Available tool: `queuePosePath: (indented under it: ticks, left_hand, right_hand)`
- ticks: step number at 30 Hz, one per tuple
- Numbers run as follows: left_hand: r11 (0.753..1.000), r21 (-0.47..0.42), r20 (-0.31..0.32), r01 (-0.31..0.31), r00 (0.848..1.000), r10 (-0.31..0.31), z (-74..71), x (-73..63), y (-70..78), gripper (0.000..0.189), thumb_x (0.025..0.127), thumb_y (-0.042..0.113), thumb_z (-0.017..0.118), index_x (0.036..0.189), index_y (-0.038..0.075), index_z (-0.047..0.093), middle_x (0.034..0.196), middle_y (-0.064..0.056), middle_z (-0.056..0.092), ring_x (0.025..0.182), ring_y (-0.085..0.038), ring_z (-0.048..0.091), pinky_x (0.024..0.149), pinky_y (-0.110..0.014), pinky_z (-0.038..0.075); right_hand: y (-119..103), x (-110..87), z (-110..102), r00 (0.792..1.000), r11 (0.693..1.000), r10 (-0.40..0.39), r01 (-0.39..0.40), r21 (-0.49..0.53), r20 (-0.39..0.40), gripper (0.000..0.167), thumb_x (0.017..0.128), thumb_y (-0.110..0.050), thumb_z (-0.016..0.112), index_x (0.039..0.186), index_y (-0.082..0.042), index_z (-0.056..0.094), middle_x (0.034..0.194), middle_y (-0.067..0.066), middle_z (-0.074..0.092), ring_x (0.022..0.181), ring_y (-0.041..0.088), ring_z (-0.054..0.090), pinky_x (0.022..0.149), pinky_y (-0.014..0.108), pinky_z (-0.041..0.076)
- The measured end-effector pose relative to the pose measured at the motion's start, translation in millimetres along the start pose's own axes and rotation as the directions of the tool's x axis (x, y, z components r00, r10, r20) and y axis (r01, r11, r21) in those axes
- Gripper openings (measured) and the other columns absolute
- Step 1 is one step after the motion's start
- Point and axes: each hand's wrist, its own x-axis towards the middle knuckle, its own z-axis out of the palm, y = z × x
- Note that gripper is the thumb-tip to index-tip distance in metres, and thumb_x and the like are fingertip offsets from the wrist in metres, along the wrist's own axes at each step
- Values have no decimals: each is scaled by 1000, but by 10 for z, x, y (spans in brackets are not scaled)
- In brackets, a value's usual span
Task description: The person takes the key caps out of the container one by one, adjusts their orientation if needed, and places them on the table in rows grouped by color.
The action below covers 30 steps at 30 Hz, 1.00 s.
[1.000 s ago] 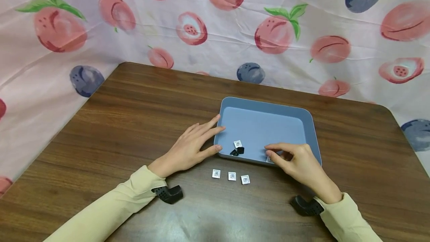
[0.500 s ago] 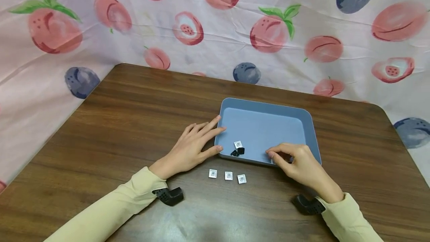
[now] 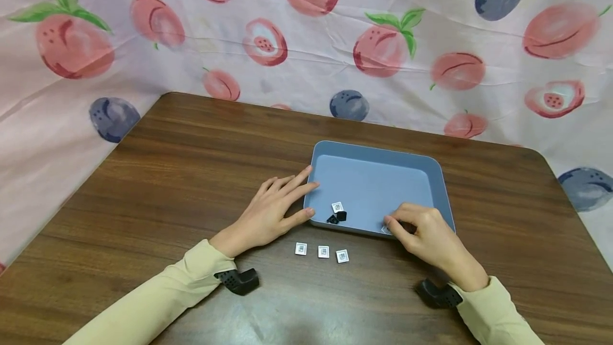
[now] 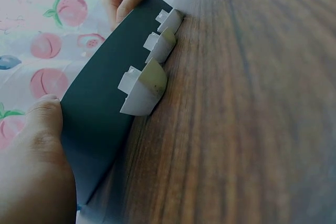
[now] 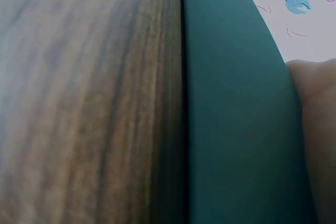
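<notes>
In the head view, my left hand point(image 3: 263, 212) lies with fingers spread and straight, fingertips on the left rim of a blue tray point(image 3: 373, 148). My right hand point(image 3: 426, 233) reaches over the tray's front wall, thumb and finger pinched together at a small white keycap point(image 3: 385, 230), mostly hidden beneath them. Toward the tray's front left are another white keycap point(image 3: 337, 207) and black keycaps point(image 3: 341, 216). Outside, along the front wall, stand three white keycaps point(image 3: 300, 249) in a row; from the left wrist they show tapered sides and a small stem point(image 4: 128, 80) on top.
The tray's front wall point(image 5: 236, 103) rises between the table surface and my right hand. All this sits on a brown wooden table point(image 3: 215, 137). A fruit-print curtain point(image 3: 287, 68) hangs behind and to the left. Each wrist wears a black device point(image 3: 239, 281).
My right hand's fingers have drawn together over the white keycap near the tray's front wall, shifting slightly right. My left hand holds its place on the rim; the head view has turned slightly.
</notes>
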Motion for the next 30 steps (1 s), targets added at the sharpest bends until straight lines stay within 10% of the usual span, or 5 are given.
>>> queuePosePath:
  ticks: [21, 30]
  left_hand:
    - [1000, -12, -13, 7, 1000, -7, 5, 22, 33, 55, 105, 47, 53, 156, 28, 44, 170, 4, 22, 147, -26, 39, 118, -62, 23]
    - [1000, -14, -11, 19, 1000, -19, 10, 53, 53, 55, 105, 48, 52, 156, 28, 44, 170, 6, 21, 148, -25, 38, 118, -62, 23]
  right_hand:
    - [34, 3, -7, 999, 998, -25, 23, -65, -25, 20, 87, -4, 74, 79, -22, 75, 84, -13, 51, 66, 0, 44, 59, 12, 35]
    - [96, 23, -63, 999, 994, -22, 18, 105, 35, 22, 87, 3, 74, 85, -18, 78, 86, -16, 65, 77, -1, 58, 69, 14, 46]
